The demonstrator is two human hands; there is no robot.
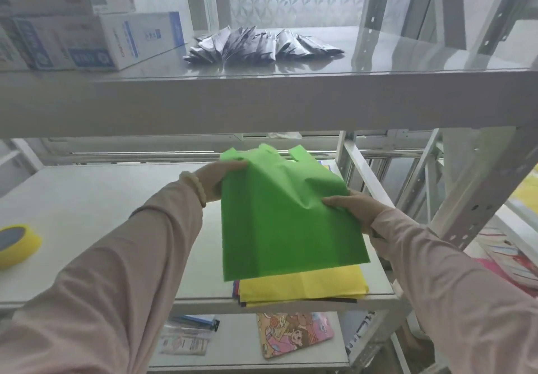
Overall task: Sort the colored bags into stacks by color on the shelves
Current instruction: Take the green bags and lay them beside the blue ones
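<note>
Above yellow bag [302,283], green bag [285,222], tape roll [16,245] leftward

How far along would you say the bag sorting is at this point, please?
Early, it seems. No single-color stack shows yet. Both hands, left hand and right hand, hold a green bag over the mixed pile, with yellow on top and darker edges beneath. The middle shelf has bare space for stacks.

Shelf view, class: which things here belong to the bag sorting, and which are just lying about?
Job: green bag, held by left hand and right hand; yellow bag below it.
Lying about: tape roll, silver packets, boxes, cartoon pad.
</note>
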